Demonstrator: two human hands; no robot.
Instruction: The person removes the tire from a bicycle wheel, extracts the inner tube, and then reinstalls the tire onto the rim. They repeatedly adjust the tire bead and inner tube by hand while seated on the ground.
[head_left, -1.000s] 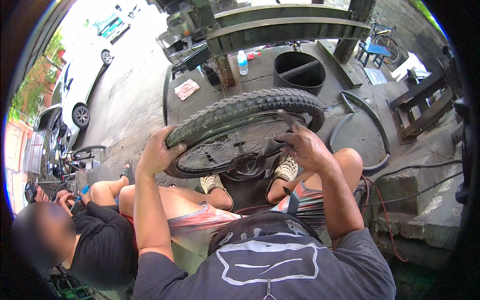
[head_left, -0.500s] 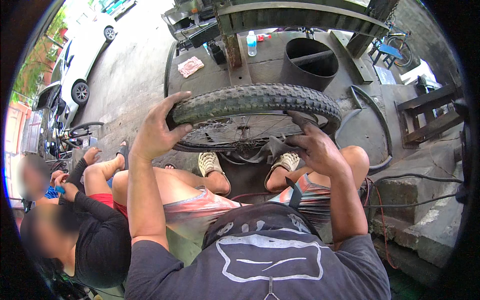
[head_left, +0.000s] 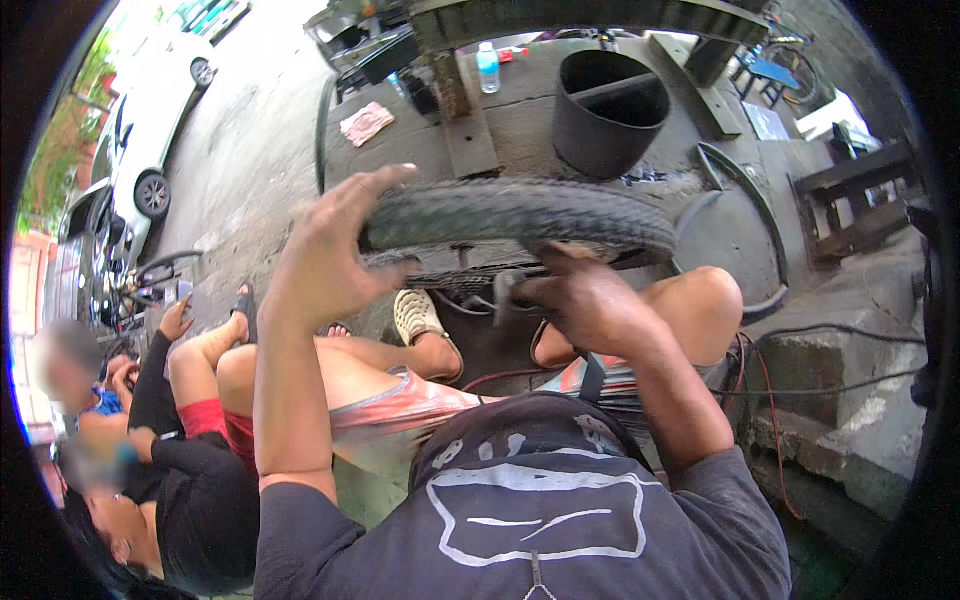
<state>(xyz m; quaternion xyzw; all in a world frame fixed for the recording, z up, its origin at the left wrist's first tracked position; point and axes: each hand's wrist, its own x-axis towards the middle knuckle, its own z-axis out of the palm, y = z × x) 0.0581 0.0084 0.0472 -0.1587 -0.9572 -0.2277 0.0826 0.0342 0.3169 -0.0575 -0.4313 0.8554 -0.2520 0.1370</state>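
Note:
A bicycle wheel with a knobbly black tyre is held nearly level above my knees; it is smeared by motion. My left hand grips its left side, fingers over the top of the tyre and thumb beneath. At the wheel's near side, right of its middle, my right hand is closed with darkened fingers by the tyre's edge. A limp dark grey strip, possibly rubber, hangs from the fingers of that hand. Spokes and hub are mostly hidden or blurred.
Beyond the wheel stand a black divided bin, a steel post, a water bottle and a pink cloth. A black hoop and cables lie right. Another person sits close on my left.
The wheel has tilted, so less of its spokes shows. My right hand has moved left along its near side with the grey strip. My left hand has shifted slightly right and up.

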